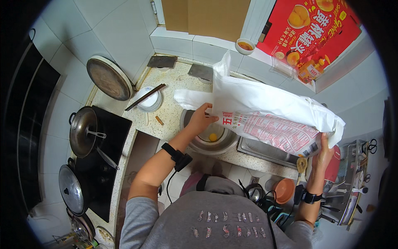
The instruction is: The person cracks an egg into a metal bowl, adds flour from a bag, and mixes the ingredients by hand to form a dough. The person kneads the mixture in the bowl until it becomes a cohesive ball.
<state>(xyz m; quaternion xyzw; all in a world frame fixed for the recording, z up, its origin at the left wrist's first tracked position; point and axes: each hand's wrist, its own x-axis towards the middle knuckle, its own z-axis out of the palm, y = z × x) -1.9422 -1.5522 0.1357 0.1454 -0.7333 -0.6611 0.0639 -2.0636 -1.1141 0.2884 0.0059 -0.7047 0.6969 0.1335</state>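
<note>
A large white plastic sack with red print, likely a flour sack, lies tilted sideways across my view. My left hand pinches its left end between thumb and fingers. At the other end, my right hand grips and supports the sack from below. Under the left end stands a wide metal basin on the counter. An orange-yellow egg yolk shows inside it; part of the basin is hidden behind the sack and my left hand.
Left of the basin are stacked white plates with dark chopsticks across them. The sink lies partly under the sack. A wok and a lidded pan sit by the black cooktop. A small bowl rests on the ledge.
</note>
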